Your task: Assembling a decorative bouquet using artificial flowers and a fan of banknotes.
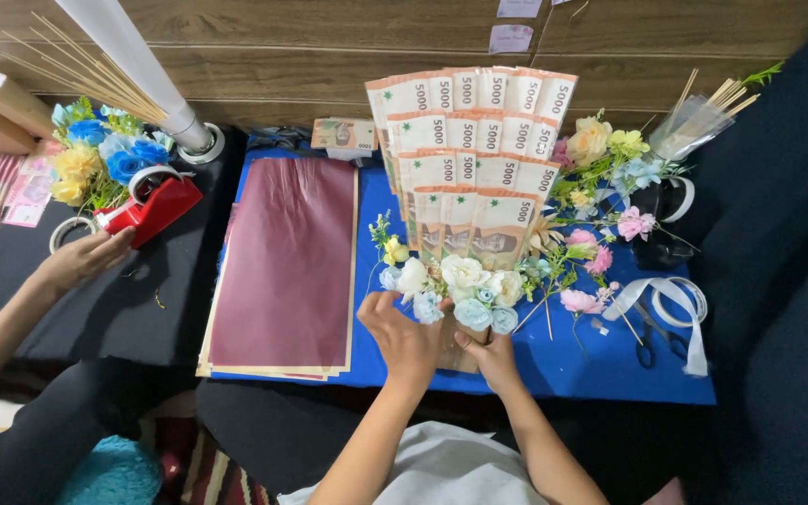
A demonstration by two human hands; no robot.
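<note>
A fan of orange-and-white banknotes stands in tiers above a row of small white and pale blue artificial flowers, all lying on a blue cloth. My left hand grips the lower left of this bouquet, fingers against the flowers. My right hand holds the bouquet's base from the right, fingers curled around it. A small yellow flower sprig pokes out at the left of the bouquet.
Stacked dark red wrapping sheets lie left of the bouquet. Loose pink, yellow and blue flowers, white ribbon and scissors lie right. Another person's hand touches a red tape dispenser near blue and yellow flowers, sticks and a white roll.
</note>
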